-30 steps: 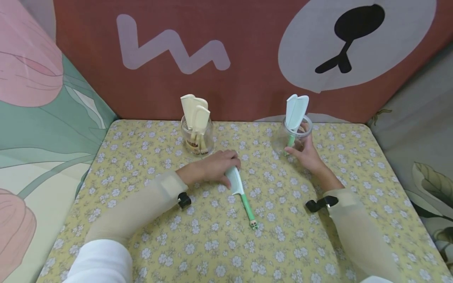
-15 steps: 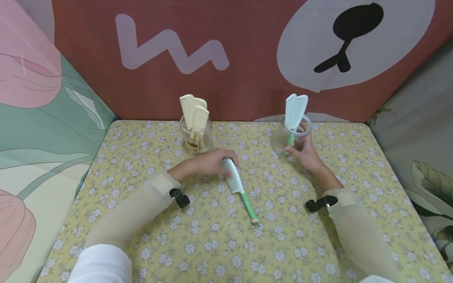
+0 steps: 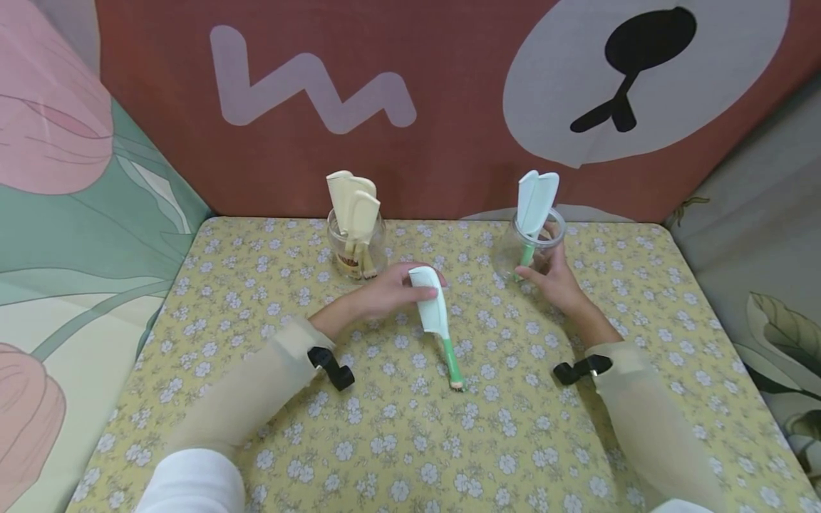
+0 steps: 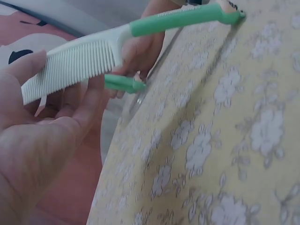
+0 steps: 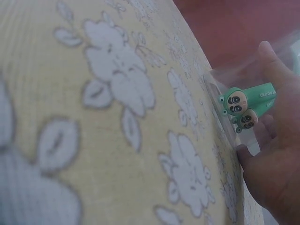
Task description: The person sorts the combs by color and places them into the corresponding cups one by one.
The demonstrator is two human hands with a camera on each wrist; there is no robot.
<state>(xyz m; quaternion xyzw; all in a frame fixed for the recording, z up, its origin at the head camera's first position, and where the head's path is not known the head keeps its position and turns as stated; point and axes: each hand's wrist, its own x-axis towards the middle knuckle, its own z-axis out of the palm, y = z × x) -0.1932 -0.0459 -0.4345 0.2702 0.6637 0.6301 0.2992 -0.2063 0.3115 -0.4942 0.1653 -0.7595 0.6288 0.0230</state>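
Note:
Between thumb and fingers, my left hand (image 3: pixel 388 288) pinches the pale toothed end of a comb (image 3: pixel 432 306). Its green handle (image 4: pixel 178 19) points down toward the table, and the cartoon-face tip is close to the cloth. At the back right, my right hand (image 3: pixel 556 279) grips the side of a clear jar (image 3: pixel 507 256). Two pale blue combs (image 3: pixel 537 203) stand in that jar, heads up. Their green handle ends with small cartoon faces (image 5: pixel 237 102) show through the wall in the right wrist view.
A second clear jar (image 3: pixel 383 249) with several cream combs (image 3: pixel 362 214) stands at the back left, just behind my left hand. A yellow flowered cloth (image 3: pixel 385 449) covers the table. A reddish-brown printed backdrop (image 3: pixel 449 142) rises behind its far edge.
My left hand has taken hold of the comb's head and raised it, tilting the comb so its handle hangs lower. The right hand and its jar have stayed in place.

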